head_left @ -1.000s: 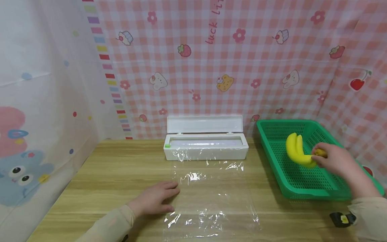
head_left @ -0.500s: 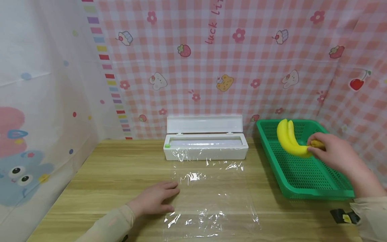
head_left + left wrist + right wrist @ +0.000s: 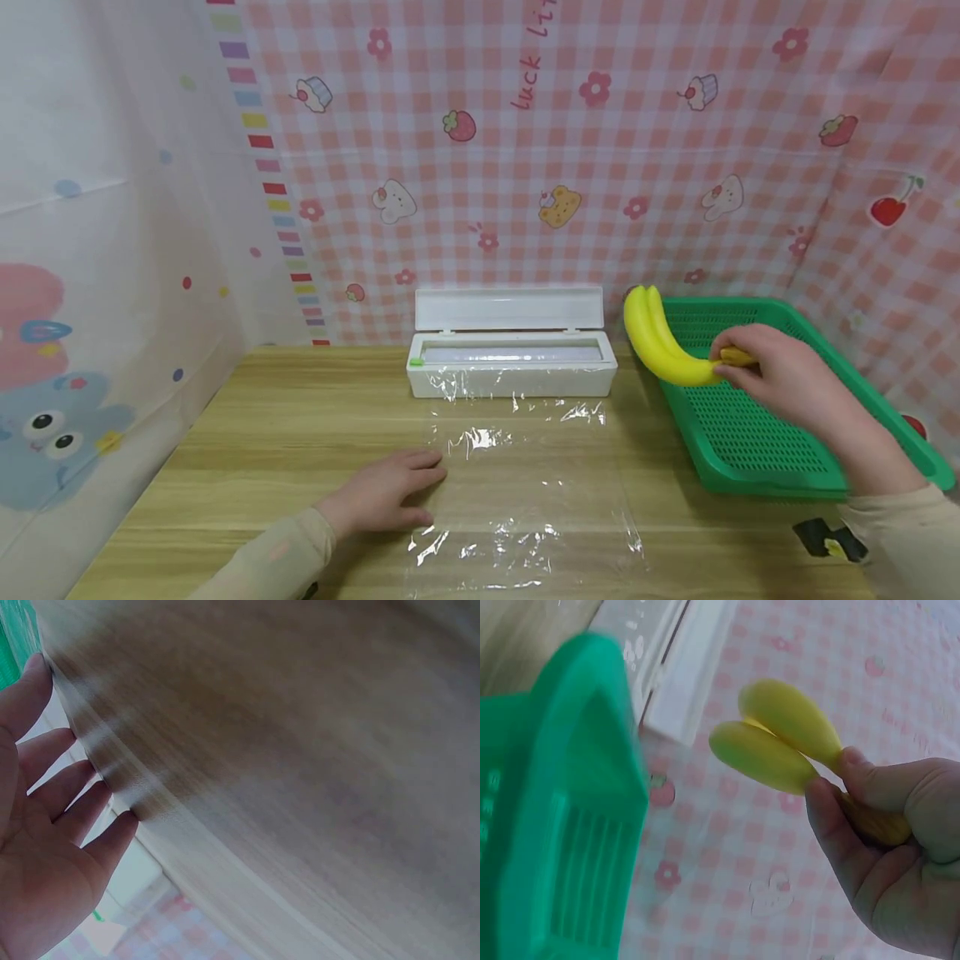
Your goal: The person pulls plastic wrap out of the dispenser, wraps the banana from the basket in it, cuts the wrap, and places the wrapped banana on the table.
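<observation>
At the near left, the left grip (image 3: 386,492) rested released on the tabletop (image 3: 300,417), fingers extended and spread, fingertips at the left edge of one sheet of clear film (image 3: 525,483). The film lay crinkled across the near centre and ran back to a box. At the right, the right grip (image 3: 780,379) was closed in a pinch: thumb and fingers grasped the brown stem end of the bananas (image 3: 663,358). Count: two, joined at the stem. They were held raised, tips pointing far left, over the left rim of one green basket (image 3: 772,482) with perforated walls and floor. At the far centre stood one white box (image 3: 418,383), its single lid (image 3: 510,308) raised; no label could be read on it. Behind, a pink checked backdrop (image 3: 645,158) carried vertical lettering (image 3: 529,79): "luck" was legible, followed by "li" and a character cut off at the top edge.
</observation>
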Motion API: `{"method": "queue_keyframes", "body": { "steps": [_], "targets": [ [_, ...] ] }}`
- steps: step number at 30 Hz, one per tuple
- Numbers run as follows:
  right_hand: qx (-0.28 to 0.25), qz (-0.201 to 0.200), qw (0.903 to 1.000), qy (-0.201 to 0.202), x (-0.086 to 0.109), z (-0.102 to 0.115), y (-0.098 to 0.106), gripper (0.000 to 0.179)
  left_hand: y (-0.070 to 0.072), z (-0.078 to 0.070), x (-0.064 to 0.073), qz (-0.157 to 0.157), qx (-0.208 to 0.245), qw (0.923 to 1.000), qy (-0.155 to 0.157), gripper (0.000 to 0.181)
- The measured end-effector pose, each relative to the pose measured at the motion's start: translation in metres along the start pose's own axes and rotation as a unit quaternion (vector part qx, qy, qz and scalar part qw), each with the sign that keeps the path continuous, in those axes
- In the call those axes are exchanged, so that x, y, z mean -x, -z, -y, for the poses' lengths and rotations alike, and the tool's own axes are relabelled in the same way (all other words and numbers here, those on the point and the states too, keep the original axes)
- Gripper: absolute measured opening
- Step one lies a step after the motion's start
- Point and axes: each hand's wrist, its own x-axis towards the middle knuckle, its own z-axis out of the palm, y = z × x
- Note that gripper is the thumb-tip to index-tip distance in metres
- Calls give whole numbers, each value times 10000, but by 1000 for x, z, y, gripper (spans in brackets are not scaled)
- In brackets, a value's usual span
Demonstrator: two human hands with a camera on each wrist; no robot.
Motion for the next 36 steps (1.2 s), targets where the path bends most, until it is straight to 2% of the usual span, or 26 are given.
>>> {"method": "queue_keyframes", "body": {
  "steps": [6, 19, 36],
  "targets": [
    [-214, 44, 9987, 452, -7, 20, -12, 25, 1, -1, 0, 12, 21, 10000, 17, 66],
    [-708, 562, 9922, 861, -19, 51, -46, 27, 1, -1, 0, 4, 21, 10000, 43, 66],
    [-1235, 1036, 9741, 1587, -23, 68, -89, 30, 2, -1, 0, 21, -1, 10000, 37, 66]
  ]
}}
